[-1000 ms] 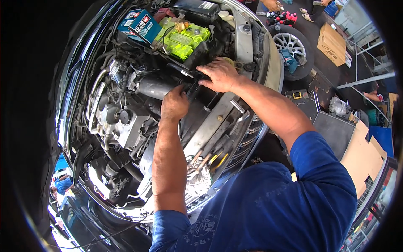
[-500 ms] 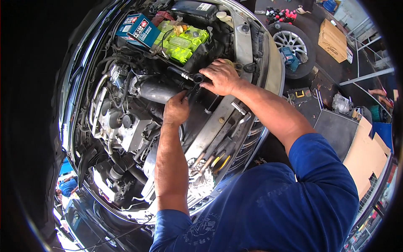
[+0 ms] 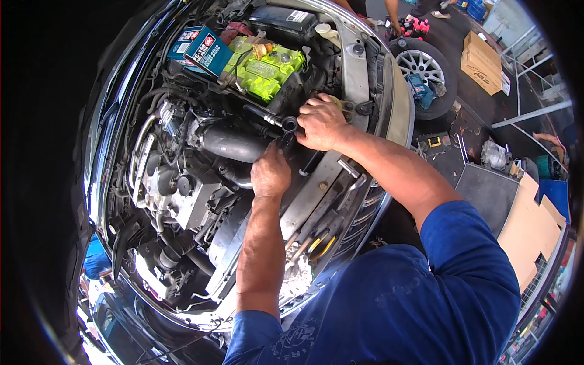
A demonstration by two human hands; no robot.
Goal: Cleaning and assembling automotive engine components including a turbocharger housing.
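Over the engine bay, my left hand has its fingers closed on a black pipe-like part with a round open end. My right hand is bent around the other side of that round end, its thumb against it; what its curled fingers hold is hidden. A dark hose with a pale band runs up to the opening from the left. Beside my left hand lies a wide black intake pipe. The battery with a yellow-green cover sits beyond my hands.
A blue box rests by the battery. Several hand tools lie along the car's front edge, with a metal T-shaped handle nearby. On the floor at right are a wheel and a cardboard box. Another person's arm reaches toward the wheel.
My left hand has shifted right and slightly down, the right hand slightly down and right. The round open end stays between them. Another person's arms and foot have appeared at the top.
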